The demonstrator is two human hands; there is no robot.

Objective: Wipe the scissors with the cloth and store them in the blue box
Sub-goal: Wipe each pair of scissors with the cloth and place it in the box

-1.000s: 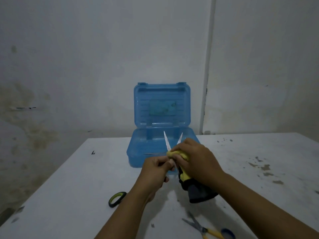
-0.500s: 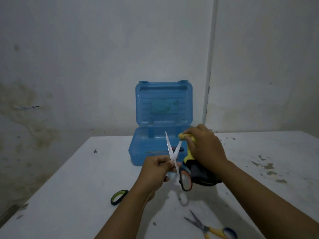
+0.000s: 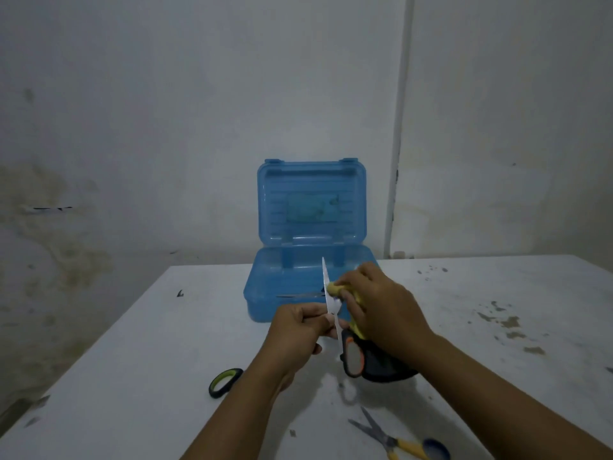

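Held upright above the middle of the white bench (image 3: 139, 343): a pair of scissors (image 3: 331, 303) with black-and-orange handle loops, blades pointing up and far, tips in front of the blue box (image 3: 265, 293). Pinched near the pivot by the left hand (image 3: 298, 330), fingers curled round the metal. One handle loop hanging below, just right of that hand.

Gripped in the right hand (image 3: 381, 313): a yellow cloth (image 3: 335, 288), bunched and pressed against the right side of the blades, with a darker part of the fabric drooping under the wrist down to the bench. Fingers curled tight round the cloth.

Just beyond both hands, at the far edge of the bench: the blue box, translucent, lid (image 3: 311, 200) standing open against the wall (image 3: 166, 94). Something thin and metallic lying inside the tray, too blurred to name.

On the near left of the bench: a black-and-green loop (image 3: 225, 382), lying flat, apart from everything else. On the near right, close to the right forearm: a second pair of scissors (image 3: 394, 438) with yellow-and-blue handles, blades slightly parted, lying flat. Dark stains scattered across the right part of the bench.
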